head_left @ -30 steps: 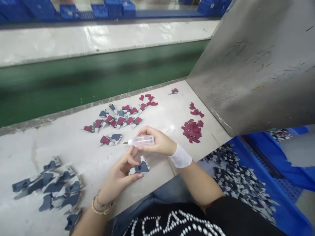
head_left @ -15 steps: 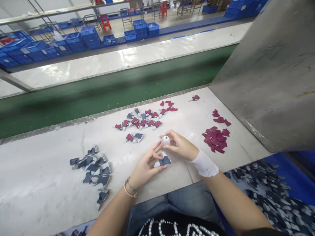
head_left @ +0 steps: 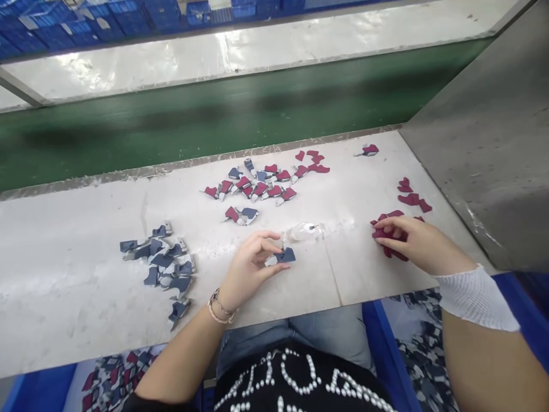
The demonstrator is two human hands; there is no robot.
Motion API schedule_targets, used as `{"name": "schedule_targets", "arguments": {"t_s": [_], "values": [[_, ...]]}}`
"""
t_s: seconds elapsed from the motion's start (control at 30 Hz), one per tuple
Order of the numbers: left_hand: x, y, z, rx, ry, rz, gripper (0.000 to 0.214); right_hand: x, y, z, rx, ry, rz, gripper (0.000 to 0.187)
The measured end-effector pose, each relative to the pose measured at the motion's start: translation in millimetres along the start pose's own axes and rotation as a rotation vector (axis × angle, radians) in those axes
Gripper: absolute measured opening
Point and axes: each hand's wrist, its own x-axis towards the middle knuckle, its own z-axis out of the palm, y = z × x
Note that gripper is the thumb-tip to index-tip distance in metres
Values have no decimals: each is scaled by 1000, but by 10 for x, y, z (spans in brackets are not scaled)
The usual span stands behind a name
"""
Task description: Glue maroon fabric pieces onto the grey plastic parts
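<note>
My left hand (head_left: 253, 263) pinches a small blue-grey and white piece (head_left: 288, 255) between thumb and fingers, low over the table. Just beyond it a clear squeeze bottle (head_left: 305, 230) with a small tip lies on its side. To the right, my right hand (head_left: 412, 240), with a white band at its wrist, reaches into a pile of flat maroon pieces (head_left: 392, 215). Its thumb and fingertips close around one maroon piece (head_left: 380, 233); the hand hides part of the pile.
Blue-grey and white pieces (head_left: 162, 260) lie heaped at left. Maroon-topped pieces (head_left: 259, 189) are grouped at the back. A metal panel (head_left: 480, 160) bounds the right side. Below the table edge, blue bins (head_left: 388, 355) hold many pieces. A green strip (head_left: 206, 114) runs behind.
My right hand has let go of the bottle, which now lies on the table, and moved right to the maroon pile. My left hand keeps the blue-grey piece. The view has tilted down.
</note>
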Motion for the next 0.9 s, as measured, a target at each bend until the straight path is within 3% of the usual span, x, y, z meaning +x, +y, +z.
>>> {"name": "schedule_targets", "arguments": {"t_s": [0.13, 0.23, 0.3, 0.43, 0.53, 0.7, 0.9], "values": [[-34, 59, 39, -94, 26, 41, 28, -26, -184, 8, 1, -50, 29, 45], [-126, 87, 108, -145, 69, 63, 31, -186, -455, -5, 24, -30, 24, 30], [-211, 80, 197, -147, 110, 63, 31, -329, -665, 29, 93, -21, -1, 29], [-349, 24, 427, -76, 256, 93, 30, -580, -1076, 240, 406, -248, -128, 26], [-365, 7, 543, -3, 330, 164, 25, -658, -1301, 421, 489, -331, -180, 24], [-304, 44, 574, 79, 302, 260, 24, -634, -1434, 565, 578, -345, -85, 27], [-303, 61, 577, 101, 312, 275, 23, -587, -1429, 592, 668, -365, -45, 27]]}}
